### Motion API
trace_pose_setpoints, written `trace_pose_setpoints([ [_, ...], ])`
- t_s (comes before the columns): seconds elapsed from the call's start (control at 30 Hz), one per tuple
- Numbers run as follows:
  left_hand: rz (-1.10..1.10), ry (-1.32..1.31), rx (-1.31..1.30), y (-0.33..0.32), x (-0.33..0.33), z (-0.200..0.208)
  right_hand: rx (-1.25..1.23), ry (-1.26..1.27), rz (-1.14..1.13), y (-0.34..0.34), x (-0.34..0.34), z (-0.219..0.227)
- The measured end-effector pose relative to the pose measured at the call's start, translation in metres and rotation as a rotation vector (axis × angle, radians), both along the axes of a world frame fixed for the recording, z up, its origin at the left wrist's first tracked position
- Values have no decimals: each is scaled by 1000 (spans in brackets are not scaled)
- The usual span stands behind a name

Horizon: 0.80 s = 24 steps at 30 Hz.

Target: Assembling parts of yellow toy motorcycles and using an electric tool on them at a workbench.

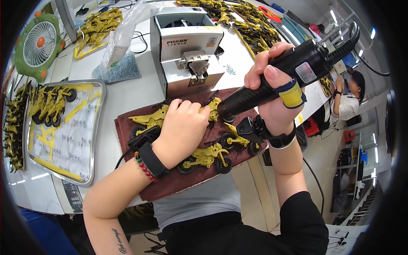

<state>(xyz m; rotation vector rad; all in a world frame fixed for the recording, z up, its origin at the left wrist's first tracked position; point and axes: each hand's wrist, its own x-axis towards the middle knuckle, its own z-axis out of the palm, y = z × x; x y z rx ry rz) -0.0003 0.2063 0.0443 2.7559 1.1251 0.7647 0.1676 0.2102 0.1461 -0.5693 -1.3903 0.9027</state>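
Note:
My right hand [272,80] grips a black electric screwdriver [293,70], its tip slanting down to a yellow toy motorcycle [214,106] on a dark red cloth [178,178]. That toy sits under my left hand [182,127], whose fingers press down on it and on yellow parts [148,118] beside it. Two more yellow toy motorcycles [206,157] [238,138] with black wheels lie on the cloth near my wrists. Both wrists wear black bands.
A grey screw-feeder machine [187,46] stands behind the cloth. A metal tray [91,127] on the left holds several yellow motorcycles and screws. A green fan [38,42] sits far left. Piles of yellow parts [97,23] [250,25] lie at the back. Another person [348,100] sits at right.

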Motion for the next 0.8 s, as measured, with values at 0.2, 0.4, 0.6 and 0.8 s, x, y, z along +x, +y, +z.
trace_pose_setpoints([
  [0.2, 10, -6, -17, 0, 0, 3, -16, 119, -2, 3, -7, -7],
  [0.4, 16, -10, -45, 0, 0, 1, -5, 107, 46, 2, -6, -15],
  [0.6, 18, -4, -54, 0, 0, 3, 2, 57, 77, 5, -10, -15],
  [0.8, 38, 30, -43, 1, 0, 0, -6, 23, 27, 7, -11, -10],
])
